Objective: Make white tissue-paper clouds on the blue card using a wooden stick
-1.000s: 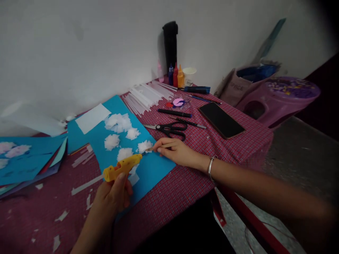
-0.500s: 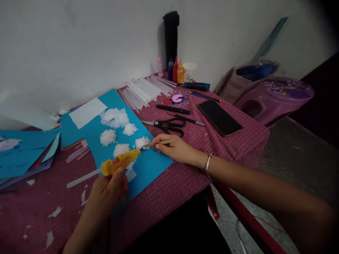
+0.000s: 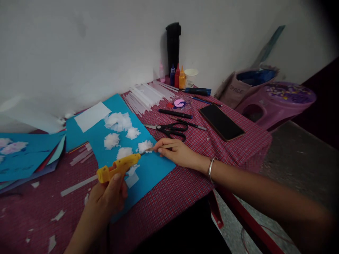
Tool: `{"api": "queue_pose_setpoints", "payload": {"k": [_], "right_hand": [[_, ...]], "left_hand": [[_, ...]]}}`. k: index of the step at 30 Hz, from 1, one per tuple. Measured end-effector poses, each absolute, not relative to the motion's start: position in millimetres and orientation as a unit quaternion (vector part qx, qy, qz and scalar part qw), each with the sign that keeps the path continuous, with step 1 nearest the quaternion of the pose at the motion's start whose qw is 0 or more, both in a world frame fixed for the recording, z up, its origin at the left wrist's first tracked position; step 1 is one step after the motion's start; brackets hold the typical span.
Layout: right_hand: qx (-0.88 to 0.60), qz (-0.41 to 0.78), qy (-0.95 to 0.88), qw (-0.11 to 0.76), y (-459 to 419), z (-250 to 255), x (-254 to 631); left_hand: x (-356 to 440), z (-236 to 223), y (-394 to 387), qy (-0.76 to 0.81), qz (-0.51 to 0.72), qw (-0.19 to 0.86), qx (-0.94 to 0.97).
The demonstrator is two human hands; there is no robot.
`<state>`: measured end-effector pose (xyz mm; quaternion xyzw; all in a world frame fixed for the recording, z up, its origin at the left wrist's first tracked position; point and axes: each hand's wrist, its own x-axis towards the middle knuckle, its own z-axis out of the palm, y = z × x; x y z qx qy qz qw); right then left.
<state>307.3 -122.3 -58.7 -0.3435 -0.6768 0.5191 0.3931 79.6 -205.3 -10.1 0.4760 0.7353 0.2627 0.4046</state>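
Observation:
My left hand (image 3: 112, 194) is closed around the handle of a yellow hot glue gun (image 3: 120, 166). Its dark nozzle points right, to the edge of a small white ruffled paper tuft (image 3: 144, 146). Between the fingertips of my right hand (image 3: 176, 151) is a thin wooden stick (image 3: 168, 145), whose tip reaches the same tuft, close to the nozzle. Whether nozzle and stick touch is too small to tell. More white tufts (image 3: 111, 140) lie on the blue sheet (image 3: 156, 169). The glue gun partly covers one tuft and some white paper pieces (image 3: 131, 180).
Black-handled scissors (image 3: 172, 130), pens (image 3: 174, 113) and a phone (image 3: 221, 122) lie right of the sheet on the checked tablecloth (image 3: 169, 195). White strips (image 3: 148, 95), paint bottles (image 3: 177, 77) and a black case (image 3: 173, 49) are toward the wall. Blue papers (image 3: 23, 165) lie left.
The whole view has shifted, so things appear slightly lower and further right. The glue gun has drawn back a little to the left; both hands keep their holds.

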Motion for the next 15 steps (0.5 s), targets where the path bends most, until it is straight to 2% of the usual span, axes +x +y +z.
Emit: {"api": "queue_pose_setpoints", "payload": {"k": [5, 11, 15], "right_hand": [[-0.341, 0.523, -0.676, 0.391, -123, -57, 307], [-0.348, 0.519, -0.677, 0.389, -122, -56, 307], [-0.348, 0.521, -0.675, 0.389, -123, -57, 307]], "left_hand": [[78, -13, -202, 0.749, 0.25, 0.385, 0.479], [79, -18, -196, 0.742, 0.253, 0.427, 0.45], [78, -20, -196, 0.753, 0.244, 0.396, 0.466]]}}
